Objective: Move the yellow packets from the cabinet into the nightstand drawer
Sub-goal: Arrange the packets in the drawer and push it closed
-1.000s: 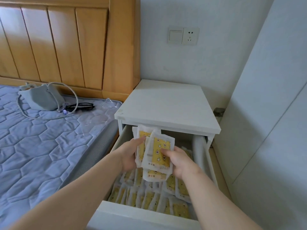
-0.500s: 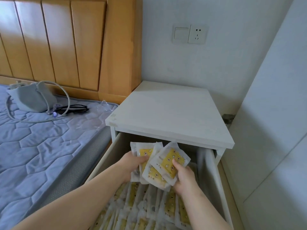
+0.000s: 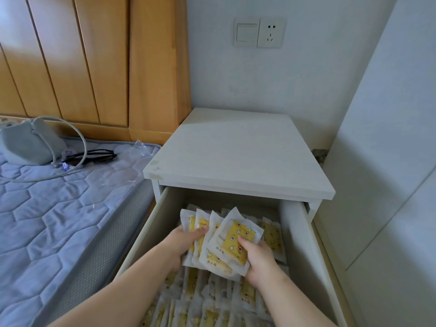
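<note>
Above the open drawer [image 3: 297, 244], left hand [image 3: 181, 246] and right hand [image 3: 259, 260] grip crinkly yellow packets [image 3: 236, 238]; fingertips behind are hidden.

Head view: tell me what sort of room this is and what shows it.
Most likely a bedroom. A blue quilted mattress lies against a wooden headboard, and a white nightstand stands beside it, its open drawer holding yellow packets.

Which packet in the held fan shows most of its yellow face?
The front packet, the rightmost, under the thumb of the right hand; the other packets, gripped by the left hand, show only overlapped strips.
</note>
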`<state>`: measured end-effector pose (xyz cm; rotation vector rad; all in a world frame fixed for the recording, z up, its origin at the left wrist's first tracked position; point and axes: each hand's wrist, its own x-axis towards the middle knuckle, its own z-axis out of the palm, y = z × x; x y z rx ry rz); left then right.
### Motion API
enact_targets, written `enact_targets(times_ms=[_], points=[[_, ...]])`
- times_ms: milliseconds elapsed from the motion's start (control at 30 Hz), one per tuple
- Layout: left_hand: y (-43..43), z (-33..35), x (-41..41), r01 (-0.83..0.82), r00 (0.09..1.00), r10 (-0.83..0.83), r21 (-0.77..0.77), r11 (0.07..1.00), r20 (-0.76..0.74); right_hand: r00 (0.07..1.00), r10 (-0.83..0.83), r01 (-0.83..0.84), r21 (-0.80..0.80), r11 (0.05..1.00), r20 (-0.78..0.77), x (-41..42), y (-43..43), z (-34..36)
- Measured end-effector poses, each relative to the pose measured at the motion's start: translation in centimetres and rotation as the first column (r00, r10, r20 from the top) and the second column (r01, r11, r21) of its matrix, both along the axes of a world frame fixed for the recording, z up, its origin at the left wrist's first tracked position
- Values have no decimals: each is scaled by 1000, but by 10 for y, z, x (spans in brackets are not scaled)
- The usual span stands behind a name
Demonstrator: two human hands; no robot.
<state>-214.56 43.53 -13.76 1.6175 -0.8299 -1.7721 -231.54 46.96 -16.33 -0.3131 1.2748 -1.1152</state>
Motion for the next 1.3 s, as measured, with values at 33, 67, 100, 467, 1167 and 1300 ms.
enact_targets(times_ms=[33,67,100,467,1167,1300], points=[[0,1,1,9,1000,-8,16,1000,-25,1000,25,-25,3,1000,1,1,0,1],[-1,1,2,13,999,-11,34,999,-45,999,50,-50,5,999,10,1,0,3],[0,2,1,19,998,-16,44,999,-61,998,66,-66,6,998,19,0,0,4],[-7,8,9,48,987,-37,68,997,-159,987,161,-161,-11,987,23,-3,-14,11],[-111,-43,-9,146,682,-23,-105,984,731,997,-61,64,64,996,-42,-12,-105,-30],[-104,-54,-6,266,550,-28,-143,953,835,999,-49,49,75,996,-13,-17,-106,-37]])
